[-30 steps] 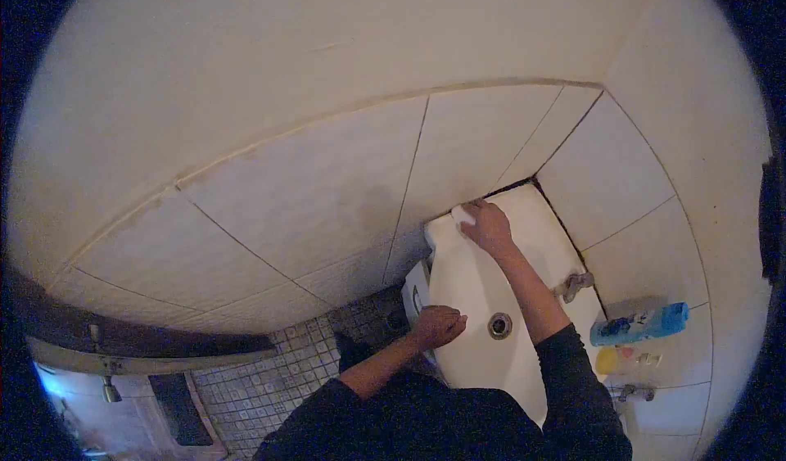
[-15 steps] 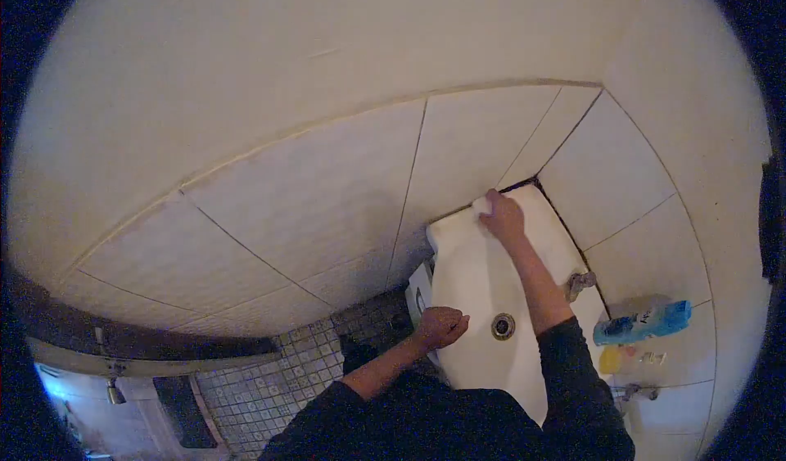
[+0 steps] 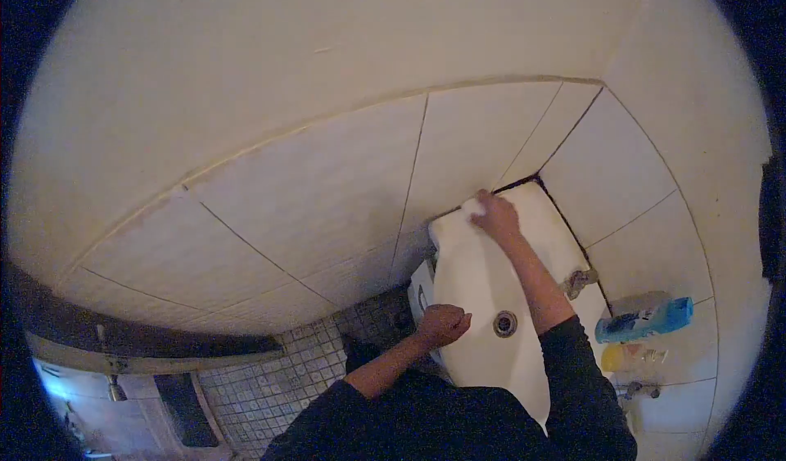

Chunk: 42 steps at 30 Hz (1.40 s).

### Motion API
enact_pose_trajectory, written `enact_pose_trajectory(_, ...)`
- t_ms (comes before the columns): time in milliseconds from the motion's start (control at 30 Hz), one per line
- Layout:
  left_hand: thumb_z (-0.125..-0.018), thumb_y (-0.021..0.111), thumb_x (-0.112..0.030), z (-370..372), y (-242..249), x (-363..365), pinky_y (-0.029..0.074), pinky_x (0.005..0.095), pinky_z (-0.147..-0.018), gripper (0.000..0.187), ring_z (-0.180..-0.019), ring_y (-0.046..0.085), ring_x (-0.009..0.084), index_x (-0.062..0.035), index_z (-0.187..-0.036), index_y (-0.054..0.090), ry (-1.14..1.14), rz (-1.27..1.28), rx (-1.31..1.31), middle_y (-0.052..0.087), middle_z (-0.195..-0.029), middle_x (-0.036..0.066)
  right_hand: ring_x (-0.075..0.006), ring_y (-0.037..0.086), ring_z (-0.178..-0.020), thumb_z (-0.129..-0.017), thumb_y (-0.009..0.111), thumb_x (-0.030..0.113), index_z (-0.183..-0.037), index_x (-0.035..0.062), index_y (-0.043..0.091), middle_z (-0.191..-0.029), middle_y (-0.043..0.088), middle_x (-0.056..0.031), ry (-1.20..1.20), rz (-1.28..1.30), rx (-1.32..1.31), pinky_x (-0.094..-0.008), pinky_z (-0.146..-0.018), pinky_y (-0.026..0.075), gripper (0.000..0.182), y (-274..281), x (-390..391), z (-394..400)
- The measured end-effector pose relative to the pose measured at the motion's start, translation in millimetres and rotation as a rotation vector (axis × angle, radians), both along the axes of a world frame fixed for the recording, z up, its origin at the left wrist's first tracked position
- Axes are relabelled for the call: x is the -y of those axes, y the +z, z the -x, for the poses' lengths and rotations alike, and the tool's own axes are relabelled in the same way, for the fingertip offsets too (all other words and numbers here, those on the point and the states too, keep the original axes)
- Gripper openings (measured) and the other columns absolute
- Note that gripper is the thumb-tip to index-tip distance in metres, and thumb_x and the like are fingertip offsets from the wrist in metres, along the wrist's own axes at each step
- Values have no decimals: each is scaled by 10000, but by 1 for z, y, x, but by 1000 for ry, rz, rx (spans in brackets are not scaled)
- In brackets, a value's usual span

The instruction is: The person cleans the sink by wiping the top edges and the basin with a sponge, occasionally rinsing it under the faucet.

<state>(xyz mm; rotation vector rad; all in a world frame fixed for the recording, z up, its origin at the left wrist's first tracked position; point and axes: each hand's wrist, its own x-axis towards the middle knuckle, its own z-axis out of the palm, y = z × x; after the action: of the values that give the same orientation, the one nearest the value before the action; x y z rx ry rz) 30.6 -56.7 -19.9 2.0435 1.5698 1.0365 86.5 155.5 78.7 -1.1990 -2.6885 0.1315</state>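
Note:
A white washbasin with a round metal drain lies beneath my hands. My right hand is at its far rim near the wall, fingers closed on a small white wad, cloth or sponge, mostly covered by the fingers. That wad presses against the rim's top. Curled into a loose fist, my left hand hovers by the basin's left edge, with nothing visible in it.
At the basin's right side are a tap and a second tap. Between them lie a blue bottle and a yellow item. Tiled walls meet behind the basin; patterned floor tiles spread lower left.
My right hand has slid slightly left along the far rim with the white wad. My left hand is almost where it was.

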Motion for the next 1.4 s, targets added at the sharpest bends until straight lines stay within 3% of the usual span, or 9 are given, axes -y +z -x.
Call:
enact_pose_trajectory(133, -812, 466, -265, 0, 9, 1, 432, 445, -528, 312, -551, 538, 336, -59, -580, 496, 30, 35, 48, 533, -570, 144, -320, 562, -865, -632, 669, 244, -1011, 72, 505, -904, 589, -162, -193, 10, 96, -416, -725, 461, 447, 16, 24, 17)
enact_pose_trajectory(267, -825, 456, -271, -1, 2, 1, 416, 444, -510, 352, -510, 516, 326, -39, -562, 482, 12, -67, 78, 503, -536, 145, -322, 562, -855, -641, 665, 258, -939, 63, 502, -901, 591, -161, 33, -30, -98, -411, -720, 465, 392, -14, 21, 10)
enact_pose_trajectory(367, -824, 457, -272, 0, 8, 3, 421, 443, -515, 352, -510, 516, 327, -40, -561, 482, 18, -45, 83, 505, -537, 146, -315, 557, -881, -644, 658, 251, -1025, 65, 500, -923, 584, -170, -191, 127, 34, -413, -733, 463, 452, 7, -2, 0)
enact_pose_trajectory(733, -820, 439, -303, 1, 9, 3, 428, 460, -530, 350, -545, 537, 348, -55, -584, 513, 2, 24, 35, 539, -572, 154, -314, 527, -955, -662, 656, 273, -1141, 74, 476, -1059, 553, -148, -255, 208, 8, -395, -824, 424, 549, 8, -1, -2)
enact_pose_trajectory(767, -819, 450, -291, 1, 8, 2, 423, 452, -516, 350, -530, 528, 344, -48, -573, 504, 9, 12, 22, 528, -560, 154, -306, 547, -882, -638, 670, 254, -983, 54, 533, -934, 579, -140, -89, -190, -134, -397, -729, 446, 421, -36, -5, -9)
enact_pose_trajectory(867, -816, 466, -276, 0, 2, -2, 416, 442, -500, 348, -511, 517, 339, -41, -561, 493, 8, -16, 14, 514, -543, 150, -303, 533, -902, -647, 661, 250, -978, 39, 541, -973, 564, -147, 45, -26, -133, -400, -759, 440, 411, -9, 56, 11)
enact_pose_trajectory(1033, -811, 481, -260, 2, 7, 1, 409, 441, -493, 334, -506, 509, 332, -47, -554, 479, -1, -59, 54, 499, -527, 140, -292, 526, -893, -689, 637, 271, -1115, 89, 486, -1006, 539, -131, -270, 41, -75, -401, -755, 449, 487, -12, -5, -30)
enact_pose_trajectory(1167, -809, 449, -288, 2, 3, -4, 435, 447, -518, 336, -537, 532, 341, -56, -568, 491, 4, 27, 13, 532, -567, 137, -290, 531, -882, -670, 638, 234, -1117, 135, 517, -967, 546, -129, -28, 3, -30, -383, -765, 442, 473, -5, 45, -10)
enact_pose_trajectory(1400, -788, 485, -259, 0, 0, -1, 437, 435, -493, 316, -503, 524, 329, -58, -545, 478, 26, -151, 137, 514, -535, 131, -291, 533, -882, -687, 625, 251, -1046, 130, 571, -945, 551, -134, -145, -92, -97, -385, -774, 437, 383, -31, 17, -17)
